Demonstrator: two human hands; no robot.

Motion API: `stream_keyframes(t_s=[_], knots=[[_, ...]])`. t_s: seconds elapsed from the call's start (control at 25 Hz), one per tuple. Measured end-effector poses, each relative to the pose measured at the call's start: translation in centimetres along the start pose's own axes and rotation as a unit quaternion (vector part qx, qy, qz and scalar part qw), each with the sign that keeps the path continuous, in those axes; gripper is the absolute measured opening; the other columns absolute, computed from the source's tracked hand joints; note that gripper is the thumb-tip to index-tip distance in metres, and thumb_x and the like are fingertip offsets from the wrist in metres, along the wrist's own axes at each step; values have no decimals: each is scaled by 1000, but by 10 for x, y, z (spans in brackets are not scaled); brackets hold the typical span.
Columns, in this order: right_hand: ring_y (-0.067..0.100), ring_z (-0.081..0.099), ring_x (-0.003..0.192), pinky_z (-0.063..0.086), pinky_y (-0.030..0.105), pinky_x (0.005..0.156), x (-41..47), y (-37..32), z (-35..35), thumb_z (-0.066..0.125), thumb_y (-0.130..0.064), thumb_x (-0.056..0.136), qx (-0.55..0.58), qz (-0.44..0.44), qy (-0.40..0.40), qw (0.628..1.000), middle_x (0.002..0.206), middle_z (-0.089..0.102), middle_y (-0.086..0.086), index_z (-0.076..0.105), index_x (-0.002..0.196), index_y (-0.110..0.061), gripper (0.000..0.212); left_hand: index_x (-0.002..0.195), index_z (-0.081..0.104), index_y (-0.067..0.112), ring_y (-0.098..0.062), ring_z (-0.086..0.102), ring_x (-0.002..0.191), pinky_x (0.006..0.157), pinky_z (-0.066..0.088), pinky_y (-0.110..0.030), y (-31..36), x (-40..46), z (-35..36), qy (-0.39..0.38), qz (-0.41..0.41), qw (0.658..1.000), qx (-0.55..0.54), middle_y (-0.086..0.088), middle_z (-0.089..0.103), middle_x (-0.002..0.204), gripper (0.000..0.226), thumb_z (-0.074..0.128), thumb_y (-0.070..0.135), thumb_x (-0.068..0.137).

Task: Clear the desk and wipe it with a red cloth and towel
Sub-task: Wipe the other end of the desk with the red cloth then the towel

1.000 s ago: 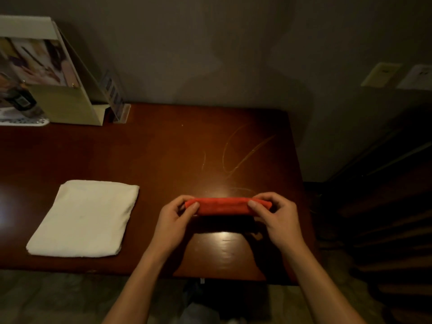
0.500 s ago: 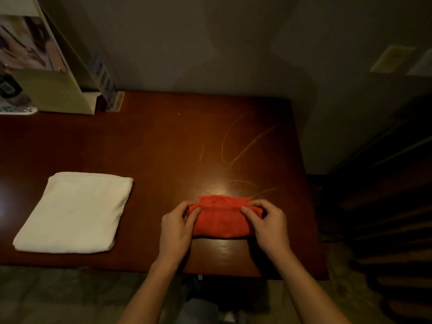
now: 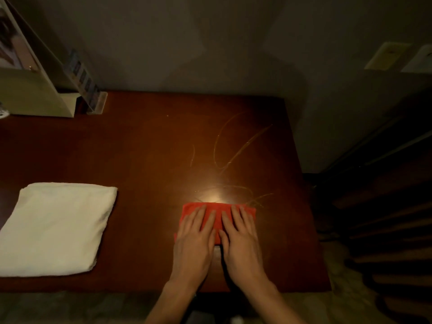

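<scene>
The dark red-brown wooden surface (image 3: 140,160) stands against a grey wall. The folded red cloth (image 3: 217,212) lies near its front right edge. The left hand (image 3: 195,239) and right hand (image 3: 240,239) press it flat, fingers straight. The folded white towel (image 3: 56,228) lies well apart, left. Risk: uneven pressure may unfold the cloth during wiping.

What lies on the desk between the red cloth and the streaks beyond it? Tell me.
Nothing visible. Both hands, left and right, press flat on the red cloth; bare desk runs to the streaks. The white towel lies off left.
</scene>
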State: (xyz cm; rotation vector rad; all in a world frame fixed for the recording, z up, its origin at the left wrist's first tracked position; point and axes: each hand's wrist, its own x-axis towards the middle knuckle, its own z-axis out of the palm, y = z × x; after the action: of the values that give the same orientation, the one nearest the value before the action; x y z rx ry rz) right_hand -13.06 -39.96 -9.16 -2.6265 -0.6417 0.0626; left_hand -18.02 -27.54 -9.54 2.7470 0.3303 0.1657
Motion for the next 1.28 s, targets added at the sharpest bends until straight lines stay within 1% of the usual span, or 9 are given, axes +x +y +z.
stream_keyframes(t_s=[0.24,0.48,0.6,0.64,0.8,0.92,1.04,1.2,1.28], knots=[[27,25,146,10,43,117,16,-4,14,14,-39,105,-35,-15,-4,999,154,36,6,42,146,-23,51,146,43,16,-25,28,146,117,22,-46,-10,12,10,-6,-2,999,49,-13,35,155,50,32,31,100],[21,7,149,-4,37,121,61,-26,16,16,-40,98,17,8,-8,1000,158,29,7,42,147,-22,58,145,45,17,-25,29,146,119,19,-45,-33,52,1,1,-22,998,65,-12,37,155,52,25,35,100],[23,25,145,10,40,117,26,-40,15,29,-37,99,-32,-4,10,999,151,43,4,53,139,-24,49,145,44,21,-20,22,147,118,13,-41,-35,13,-4,0,-38,998,56,-6,34,156,52,25,37,100],[22,25,146,10,40,116,24,-38,17,29,-37,99,-36,-6,8,999,151,42,3,52,140,-25,48,146,43,21,-19,21,147,118,10,-40,-37,9,-4,-3,-44,998,51,-5,32,157,52,25,38,100],[16,-2,150,-10,35,120,70,-30,23,14,-44,101,-3,-5,-21,1000,161,21,2,36,150,-23,57,149,36,23,-18,13,150,122,5,-41,-44,54,-5,-5,-53,998,41,-4,24,160,55,19,41,100],[16,-6,149,-12,36,120,90,-33,22,11,-44,100,1,-12,-21,1000,162,17,4,34,151,-21,60,151,31,24,-17,8,151,123,5,-42,-50,73,-4,-6,-55,998,36,-3,19,162,57,15,43,100],[13,-8,150,-10,34,120,59,-39,22,12,-45,100,9,-1,-20,1000,161,13,-3,30,150,-26,56,149,36,22,-21,16,149,119,13,-44,-43,40,-3,-4,-47,998,43,-5,27,159,53,24,38,100],[16,6,151,0,36,118,59,-32,31,23,-40,102,-17,-1,0,1000,158,26,-2,40,146,-24,50,147,40,23,-22,19,148,116,12,-45,-48,40,-2,-9,-30,999,39,-6,31,158,53,27,37,98],[16,2,150,-6,35,120,93,-32,31,16,-44,101,-29,-6,-8,1000,159,20,-1,36,149,-23,56,150,36,24,-20,14,150,119,6,-43,-53,72,-6,-1,-39,998,47,-5,24,160,54,23,39,99]])
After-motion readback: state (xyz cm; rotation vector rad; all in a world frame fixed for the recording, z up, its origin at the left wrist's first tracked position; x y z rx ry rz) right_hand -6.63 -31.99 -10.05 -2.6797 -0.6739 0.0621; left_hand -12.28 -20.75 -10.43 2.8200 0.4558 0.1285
